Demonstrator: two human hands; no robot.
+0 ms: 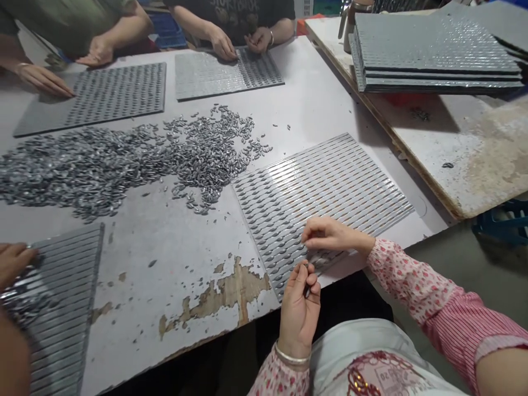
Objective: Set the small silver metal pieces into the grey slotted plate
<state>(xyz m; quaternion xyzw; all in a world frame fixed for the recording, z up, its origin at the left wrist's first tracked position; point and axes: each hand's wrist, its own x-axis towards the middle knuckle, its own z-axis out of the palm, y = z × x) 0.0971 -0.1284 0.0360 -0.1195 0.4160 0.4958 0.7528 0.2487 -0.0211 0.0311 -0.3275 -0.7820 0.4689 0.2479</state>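
Her right hand (330, 235) rests on the near edge of the ribbed tray (325, 192), fingertips pinched together over its slots; the left hand (300, 300), just below the tray's corner, curls shut around small metal pieces, with the loose pile (124, 162) well apart across the table (177, 236)

Left hand (299, 308) up near the body, back of the hand showing, fingers (307, 278) curled in tight and pinched together at the tips. A thin silver bangle on the left wrist, pink flowered sleeve below it. Right hand (330, 235) farther out and a bit higher, palm down, fingers bunched and pointing left, thumb tucked under. Right arm bent at the elbow, coming in from the right side in a pink sleeve. Both hands close, not touching
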